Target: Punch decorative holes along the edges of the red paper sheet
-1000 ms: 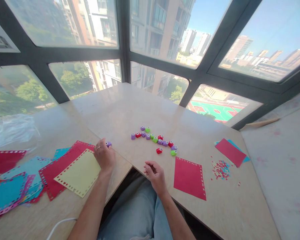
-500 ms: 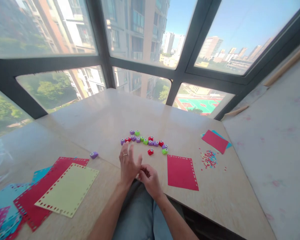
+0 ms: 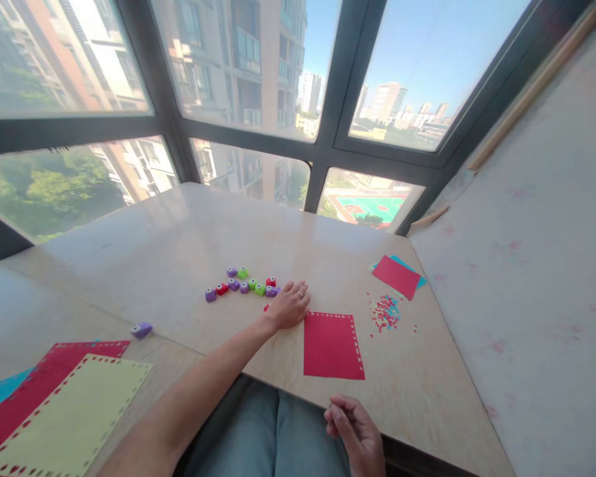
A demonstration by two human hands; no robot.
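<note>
My left hand [image 3: 291, 305] reaches across the wooden table [image 3: 179, 245] and lies palm down on the right end of a row of small purple, green and red paper punches [image 3: 243, 285]. It covers some of them, and whether it grips one is hidden. A red sheet with punched edges [image 3: 332, 344] lies just right of that hand. My right hand [image 3: 355, 430] hangs at the table's near edge above my lap, fingers curled with nothing in them.
A single purple punch [image 3: 142, 329] sits apart at the left. A yellow punched sheet [image 3: 69, 411] lies on a red sheet [image 3: 40, 374] at the bottom left. Paper confetti [image 3: 385, 311] and a red-on-blue sheet pair [image 3: 397, 275] lie at the right. Windows surround the table.
My left hand let go of the single purple punch at the left and swung right onto the row of punches. My right hand dropped back to the table edge. The view turned right.
</note>
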